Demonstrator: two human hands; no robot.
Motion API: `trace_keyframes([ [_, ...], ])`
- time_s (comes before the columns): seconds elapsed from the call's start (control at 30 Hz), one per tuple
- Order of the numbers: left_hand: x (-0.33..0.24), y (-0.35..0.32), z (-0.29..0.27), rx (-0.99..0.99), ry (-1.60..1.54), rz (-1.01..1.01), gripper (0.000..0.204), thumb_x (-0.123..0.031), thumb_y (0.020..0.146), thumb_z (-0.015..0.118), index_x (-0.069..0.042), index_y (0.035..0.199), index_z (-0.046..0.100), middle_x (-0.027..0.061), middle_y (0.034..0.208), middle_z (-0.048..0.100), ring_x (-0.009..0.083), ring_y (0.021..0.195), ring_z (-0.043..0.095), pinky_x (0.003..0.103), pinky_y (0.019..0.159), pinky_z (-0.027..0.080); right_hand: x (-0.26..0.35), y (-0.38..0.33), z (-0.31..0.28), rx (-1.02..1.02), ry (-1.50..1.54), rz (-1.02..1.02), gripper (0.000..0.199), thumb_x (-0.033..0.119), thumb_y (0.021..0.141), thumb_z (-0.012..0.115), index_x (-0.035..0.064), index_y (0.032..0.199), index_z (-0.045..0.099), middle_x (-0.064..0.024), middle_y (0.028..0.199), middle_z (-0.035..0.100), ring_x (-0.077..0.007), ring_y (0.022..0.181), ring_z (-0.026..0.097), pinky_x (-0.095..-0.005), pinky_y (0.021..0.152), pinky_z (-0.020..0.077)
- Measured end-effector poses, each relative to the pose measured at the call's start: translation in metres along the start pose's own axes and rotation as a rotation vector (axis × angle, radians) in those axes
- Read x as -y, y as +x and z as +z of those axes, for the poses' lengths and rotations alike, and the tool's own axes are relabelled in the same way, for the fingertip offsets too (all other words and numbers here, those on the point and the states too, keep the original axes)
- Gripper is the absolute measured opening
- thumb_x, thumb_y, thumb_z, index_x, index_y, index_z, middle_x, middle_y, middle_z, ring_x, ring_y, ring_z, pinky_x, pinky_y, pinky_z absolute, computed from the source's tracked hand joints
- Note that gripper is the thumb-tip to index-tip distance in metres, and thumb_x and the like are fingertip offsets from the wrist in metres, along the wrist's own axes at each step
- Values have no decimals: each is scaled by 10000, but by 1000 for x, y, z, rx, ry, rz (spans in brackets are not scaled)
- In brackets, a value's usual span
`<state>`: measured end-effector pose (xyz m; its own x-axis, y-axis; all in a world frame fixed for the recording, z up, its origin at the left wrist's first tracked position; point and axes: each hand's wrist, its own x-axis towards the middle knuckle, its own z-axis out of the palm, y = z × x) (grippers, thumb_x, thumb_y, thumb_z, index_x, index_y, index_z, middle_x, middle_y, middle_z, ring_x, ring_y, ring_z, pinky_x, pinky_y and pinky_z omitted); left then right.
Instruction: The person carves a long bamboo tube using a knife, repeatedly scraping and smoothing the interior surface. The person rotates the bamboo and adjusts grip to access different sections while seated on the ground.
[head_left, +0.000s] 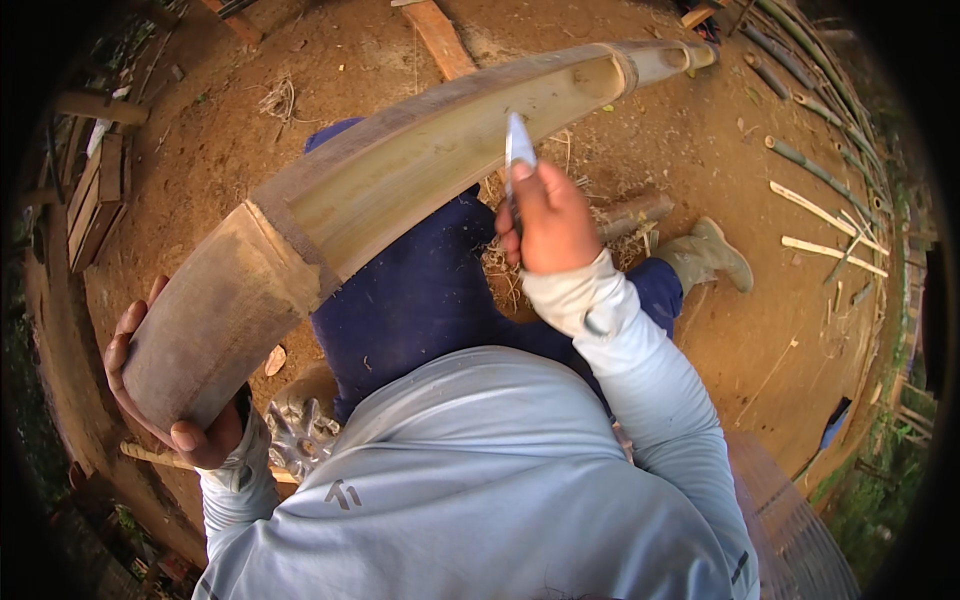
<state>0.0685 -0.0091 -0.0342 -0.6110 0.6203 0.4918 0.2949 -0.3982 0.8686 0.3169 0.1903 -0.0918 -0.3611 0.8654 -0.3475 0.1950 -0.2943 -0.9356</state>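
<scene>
A thick bamboo pole (215,320) slants across my lap, from the lower left up to the far right. Beyond a raised node its side is cut away, baring a long pale hollow (420,165), with further openings toward the far end. My left hand (190,430) cups the uncut near end, thumb on one side and fingers round the other. In my right hand (550,220) is a knife (519,142), its pointed blade up beside the near edge of the hollow. Whether the blade touches the bamboo I cannot tell. My fist hides most of the handle.
Several bamboo poles (820,165) and pale split strips (830,215) lie on the dirt ground at right. Shavings (510,275) and a short bamboo piece (635,212) are by my boot (715,255). A wooden plank (440,40) lies beyond the pole; stacked boards (98,205) stand at left.
</scene>
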Motion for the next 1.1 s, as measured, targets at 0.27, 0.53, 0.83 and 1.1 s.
trace_keyframes([
  [0.27, 4, 2, -3, -6, -1, 18, 892, -554, 758, 791, -68, 1397, 402, 230, 1413, 451, 509, 1318, 444, 651, 1094, 374, -9, -28, 7, 166, -161, -93, 306, 299, 1055, 466, 53, 879, 516, -34, 607, 558, -105, 487, 518, -281, 456, 413],
  [0.53, 4, 7, 1, -25, 15, 39, 891, -531, 781, 756, 6, 1390, 388, 244, 1390, 471, 501, 1286, 479, 631, 1078, 398, -29, 76, -71, -369, 185, -21, 244, 290, 996, 571, 46, 1006, 556, -31, 667, 568, -113, 488, 503, -278, 439, 420],
  [0.83, 0, 18, 2, -126, 43, -52, 816, -517, 859, 565, 54, 1408, 369, 277, 1367, 489, 429, 1285, 484, 556, 1085, 392, -39, 83, -78, -257, -288, -478, 745, 110, 807, 692, 104, 1491, 397, -134, 967, 689, -205, 724, 676, -331, 677, 540],
  [1.1, -4, 25, 7, -167, -58, -152, 748, -468, 895, 497, 57, 1415, 380, 259, 1346, 504, 406, 1274, 495, 525, 1087, 391, -18, 43, -43, -50, -386, -518, 735, 29, 798, 642, 152, 1473, 379, -179, 1094, 671, -330, 835, 702, -385, 736, 552],
])
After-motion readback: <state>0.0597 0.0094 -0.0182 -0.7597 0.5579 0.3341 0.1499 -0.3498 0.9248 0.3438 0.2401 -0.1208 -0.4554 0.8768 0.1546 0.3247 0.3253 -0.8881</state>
